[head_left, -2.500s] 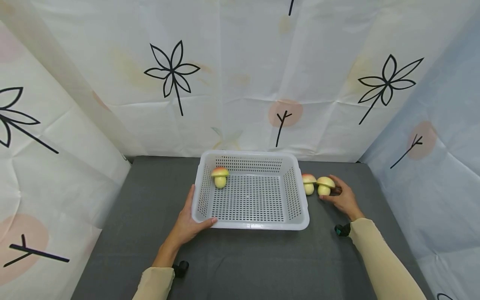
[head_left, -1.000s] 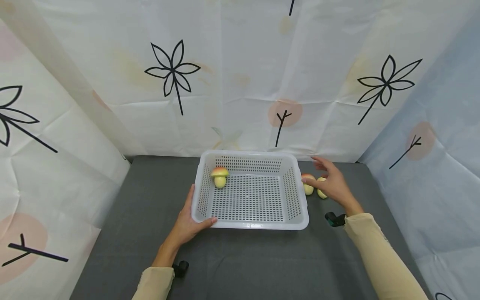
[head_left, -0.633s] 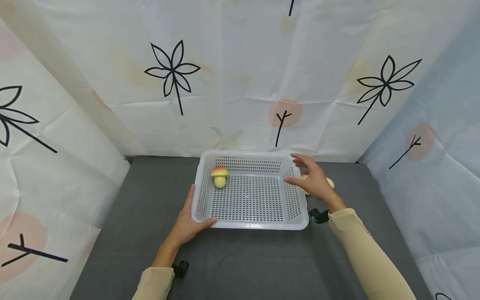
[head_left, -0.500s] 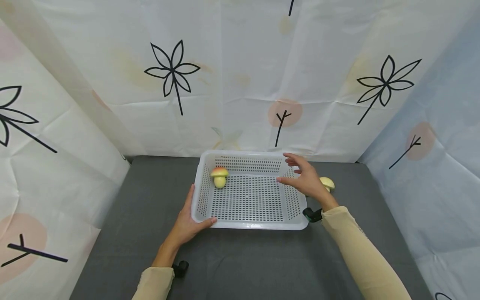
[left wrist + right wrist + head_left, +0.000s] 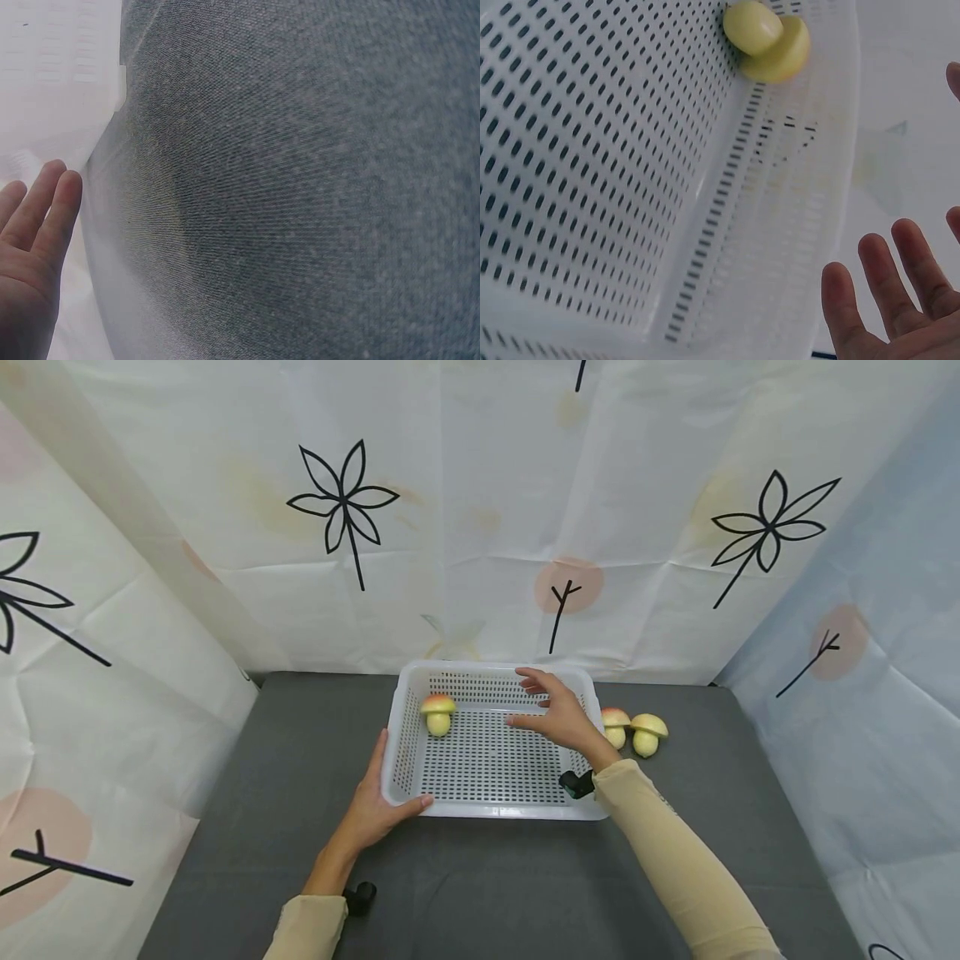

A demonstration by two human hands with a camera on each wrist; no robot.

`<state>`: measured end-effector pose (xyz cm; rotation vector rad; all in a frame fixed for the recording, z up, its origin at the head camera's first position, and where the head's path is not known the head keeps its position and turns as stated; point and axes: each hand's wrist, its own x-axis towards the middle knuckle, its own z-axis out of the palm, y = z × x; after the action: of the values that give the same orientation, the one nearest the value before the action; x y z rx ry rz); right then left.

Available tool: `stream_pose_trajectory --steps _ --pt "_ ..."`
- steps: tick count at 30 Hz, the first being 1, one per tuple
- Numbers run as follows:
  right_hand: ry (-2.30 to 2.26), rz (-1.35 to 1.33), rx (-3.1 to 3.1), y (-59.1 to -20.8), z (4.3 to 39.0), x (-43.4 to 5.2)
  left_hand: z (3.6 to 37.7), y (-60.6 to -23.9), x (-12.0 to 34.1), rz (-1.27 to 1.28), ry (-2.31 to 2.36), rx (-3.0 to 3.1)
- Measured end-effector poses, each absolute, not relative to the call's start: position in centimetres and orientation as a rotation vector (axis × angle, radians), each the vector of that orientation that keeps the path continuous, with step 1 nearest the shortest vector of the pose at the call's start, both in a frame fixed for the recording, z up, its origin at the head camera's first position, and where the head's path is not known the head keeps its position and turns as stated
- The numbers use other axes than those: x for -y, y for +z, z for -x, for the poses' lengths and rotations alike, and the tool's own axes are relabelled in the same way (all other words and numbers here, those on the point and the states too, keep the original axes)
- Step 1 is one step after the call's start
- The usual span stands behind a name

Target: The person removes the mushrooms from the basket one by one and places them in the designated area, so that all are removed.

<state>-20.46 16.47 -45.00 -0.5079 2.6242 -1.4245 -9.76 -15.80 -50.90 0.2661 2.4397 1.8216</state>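
A white perforated plastic basket (image 5: 502,811) stands mid-table in the head view. My left hand (image 5: 372,808) touches its front left corner, thumb along the front rim and straight fingers (image 5: 64,210) along the left side. Inside, near the left wall, stands a toy mushroom (image 5: 438,714) with a red and yellow cap. My right hand (image 5: 562,714) is over the right part of the basket, fingers spread with nothing between them. Just outside the right wall are two more toy mushrooms: one red-capped (image 5: 615,720) beside the basket, one yellow-capped (image 5: 648,734) to its right.
The table has a dark grey cloth (image 5: 480,893). White curtains printed with flowers and twigs (image 5: 465,527) hang behind and at both sides, with the back one close behind the basket. Black cameras (image 5: 576,784) are strapped at both wrists.
My right hand has left the yellow-capped mushroom and moved left, over the basket's right wall and inside its outline. Basket, mushrooms and left hand have stayed put.
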Motion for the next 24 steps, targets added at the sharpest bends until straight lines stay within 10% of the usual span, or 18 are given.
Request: stream_pose_trajectory --steps 24 --pt "-1.383 0.417 -2.5 -50.2 22.7 -8.8 10.0 -51.3 16.0 -0.259 1.863 -2.387"
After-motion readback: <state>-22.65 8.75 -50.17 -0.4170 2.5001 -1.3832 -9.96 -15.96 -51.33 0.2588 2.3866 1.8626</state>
